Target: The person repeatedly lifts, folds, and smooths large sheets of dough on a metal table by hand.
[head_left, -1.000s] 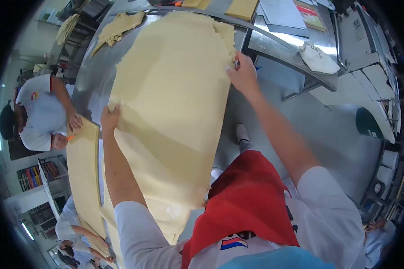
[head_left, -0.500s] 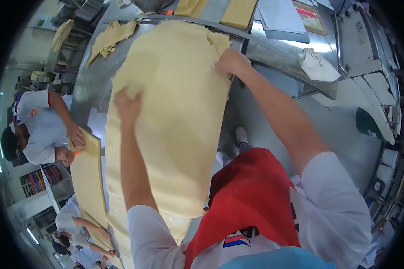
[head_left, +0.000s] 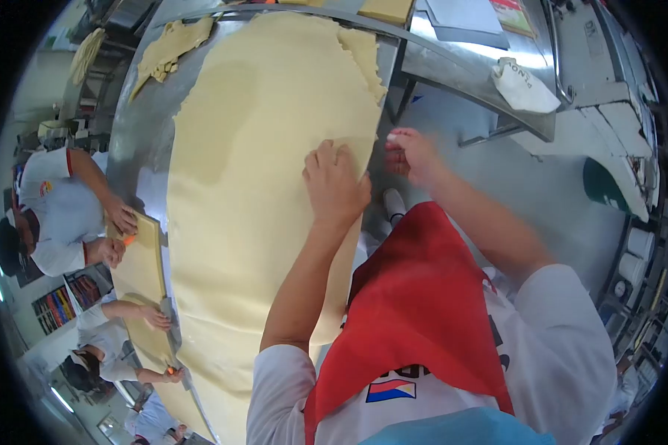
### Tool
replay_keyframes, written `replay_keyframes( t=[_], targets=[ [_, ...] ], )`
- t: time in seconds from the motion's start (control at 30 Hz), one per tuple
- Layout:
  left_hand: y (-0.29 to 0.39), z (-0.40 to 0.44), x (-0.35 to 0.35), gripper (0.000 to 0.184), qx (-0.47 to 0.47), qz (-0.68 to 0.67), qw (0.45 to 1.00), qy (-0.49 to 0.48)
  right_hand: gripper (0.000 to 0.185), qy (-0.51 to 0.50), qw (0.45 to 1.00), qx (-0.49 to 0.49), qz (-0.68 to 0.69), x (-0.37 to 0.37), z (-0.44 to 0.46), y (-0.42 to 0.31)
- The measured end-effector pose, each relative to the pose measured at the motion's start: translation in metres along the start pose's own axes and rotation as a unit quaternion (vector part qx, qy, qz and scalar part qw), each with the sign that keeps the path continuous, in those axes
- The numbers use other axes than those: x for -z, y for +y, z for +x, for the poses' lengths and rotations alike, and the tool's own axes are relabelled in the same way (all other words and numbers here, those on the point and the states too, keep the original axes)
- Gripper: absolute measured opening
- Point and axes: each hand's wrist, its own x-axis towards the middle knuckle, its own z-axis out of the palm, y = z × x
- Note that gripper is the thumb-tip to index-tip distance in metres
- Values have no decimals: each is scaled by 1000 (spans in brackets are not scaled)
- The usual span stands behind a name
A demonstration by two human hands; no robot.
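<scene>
Dough (head_left: 237, 126), pale yellow, lies as one broad, thin sheet along the metal table (head_left: 135, 141), its surface smooth in the middle, with shallow creases across the near part. The far left edge is finely jagged; at the far right corner a ragged, torn-looking strip runs down the side. The left hand (head_left: 336, 184) rests on the dough by its right edge, fingers slightly spread. The right hand (head_left: 414, 158) is just beside that edge, over the floor, fingers curled inward; whether they pinch anything I cannot tell. Half a second ago the left hand was a blur over the left part of the sheet and the right was at the far right corner; the left has since crossed over, and the right has come off, baring the torn strip. Scraps (head_left: 172, 48) lie beyond the far left edge. Further left, a co-worker (head_left: 65, 204) leans over a thicker slab (head_left: 150, 256).
</scene>
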Motion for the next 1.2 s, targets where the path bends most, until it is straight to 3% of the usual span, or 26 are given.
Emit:
replay_keyframes(
  t=[0.03,0.1,0.23,0.3,0.33,0.4,0.43,0.5,0.53,0.57,0.6,0.63,0.7,0.8,0.83,0.9,0.93,0.97,1.0,1.03,1.1,1.17,1.2],
  targets=[
    [-5,0,3,54,-6,5,1000,-6,23,-11,999,-30,23,-2,-11,9],
    [-14,2,7,32,-6,-7,999,-33,23,-54,995,-57,59,-3,-30,24],
    [-29,5,15,25,18,-78,996,-36,24,-176,978,-90,63,-11,-59,28],
    [-33,6,19,25,118,-257,958,-54,24,-196,977,-69,57,-12,-61,29],
    [-36,5,16,25,116,-251,959,-54,25,-213,975,-49,44,-13,-61,29],
    [-40,8,11,20,230,-357,897,-123,25,-201,978,-19,57,-18,-60,29],
    [-43,8,8,20,229,-354,899,-121,25,-185,981,10,65,-19,-57,28],
    [-39,10,8,16,306,-422,845,-121,27,-181,979,50,79,-19,-49,27],
    [-40,9,10,16,306,-421,845,-120,29,-175,976,89,90,-19,-45,27],
    [-40,9,11,18,318,-477,813,-104,29,-177,976,88,90,-20,-42,24],
    [-41,9,13,21,328,-531,776,-88,31,-183,967,98,149,-22,-39,20],
    [-46,9,10,21,329,-530,776,-87,32,-188,954,106,208,-23,-36,17],
    [-51,8,7,21,381,-609,695,-35,34,-190,947,84,245,-32,-32,10],
    [-40,5,17,17,390,-653,649,0,39,-233,926,13,295,-43,-13,12],
    [-41,1,18,17,391,-653,648,3,43,-276,910,-36,308,-46,-6,15],
    [-50,-6,24,19,317,-581,745,-81,45,-263,916,-53,298,-55,-7,14],
    [-65,-6,25,19,322,-582,745,-61,47,-253,921,-71,287,-67,-7,14],
    [-90,-2,29,23,296,-485,821,-53,51,-297,878,-86,367,-74,-5,13],
    [-118,3,43,30,275,-375,885,-42,54,-274,884,-90,368,-79,-19,-2],
    [-141,13,64,35,284,-214,935,-2,56,-321,868,-81,370,-75,-7,0],
    [-229,23,65,38,208,0,960,190,58,-325,882,-63,335,-72,-4,-5],
    [-305,38,69,44,277,135,928,207,57,-333,884,-73,321,-78,-2,-8],
    [-332,36,71,44,278,130,928,209,57,-322,888,-79,318,-75,-2,-4]
  ],
)
